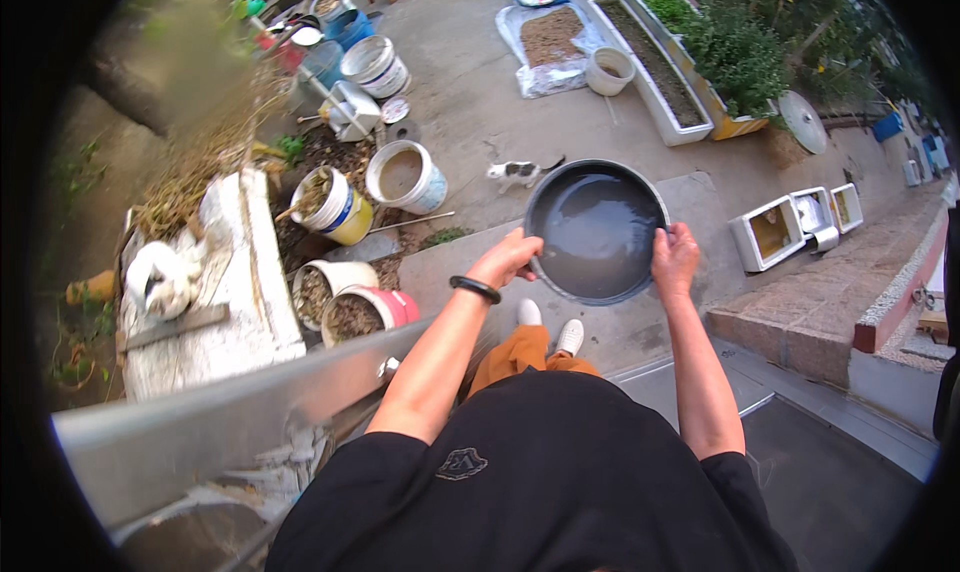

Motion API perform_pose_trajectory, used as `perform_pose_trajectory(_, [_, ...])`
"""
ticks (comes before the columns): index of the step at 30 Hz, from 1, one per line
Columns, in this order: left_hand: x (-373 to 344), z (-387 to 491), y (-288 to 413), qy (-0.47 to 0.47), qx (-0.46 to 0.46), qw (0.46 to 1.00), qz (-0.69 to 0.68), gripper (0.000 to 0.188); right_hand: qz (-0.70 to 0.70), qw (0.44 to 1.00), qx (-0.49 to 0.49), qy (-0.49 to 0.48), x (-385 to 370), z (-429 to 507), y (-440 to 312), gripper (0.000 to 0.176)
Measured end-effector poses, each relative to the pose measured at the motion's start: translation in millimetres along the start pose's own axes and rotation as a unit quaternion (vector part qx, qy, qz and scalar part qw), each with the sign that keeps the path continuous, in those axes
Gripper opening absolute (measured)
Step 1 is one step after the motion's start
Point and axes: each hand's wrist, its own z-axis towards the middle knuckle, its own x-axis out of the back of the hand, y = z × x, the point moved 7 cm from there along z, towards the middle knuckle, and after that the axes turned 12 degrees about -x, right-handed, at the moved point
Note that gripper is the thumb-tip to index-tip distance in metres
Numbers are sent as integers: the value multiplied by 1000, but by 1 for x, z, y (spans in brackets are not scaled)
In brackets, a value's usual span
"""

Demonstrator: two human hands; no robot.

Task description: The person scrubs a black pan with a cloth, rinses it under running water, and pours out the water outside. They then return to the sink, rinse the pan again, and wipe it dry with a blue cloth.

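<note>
Before me is a round dark basin [598,291] held by its rim, with greyish, cloudy water [592,234] in it that reflects the sky. My left hand [510,255] grips the rim at the left, fingers curled around the edge; a dark bangle [475,289] circles that wrist. On the opposite side my right hand [675,261] grips the rim, its thumb on top. The basin hangs above the concrete ground, just past my white shoes [570,337]. Its underside is hidden.
A black-and-white cat [517,171] stands just beyond the basin. To the left are a white bucket of murky water [429,189], a yellow-white bucket [349,219] and a red pot [401,309]. Long planters [686,133] line the far right; foam boxes [784,253] sit nearer. A metal counter edge [247,396] runs left.
</note>
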Motion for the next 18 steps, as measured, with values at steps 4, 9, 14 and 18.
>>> perform_pose_trajectory(4, [35, 19, 10, 26, -12, 1000, -12, 23, 1, 1000, 4, -21, -42, 20, -25, 17])
perform_pose_trajectory(9, [81, 48, 31, 40, 11, 999, -1, 25, 8, 999, -4, -42, -101, 51, -59, 14])
perform_pose_trajectory(14, [129, 71, 50, 117, -14, 993, 23, 28, 52, 996, 59, -43, -162, 87, -99, 16])
perform_pose_trajectory(18, [150, 98, 57, 172, -13, 985, -10, 29, 30, 994, 44, -91, -201, 122, -118, 21])
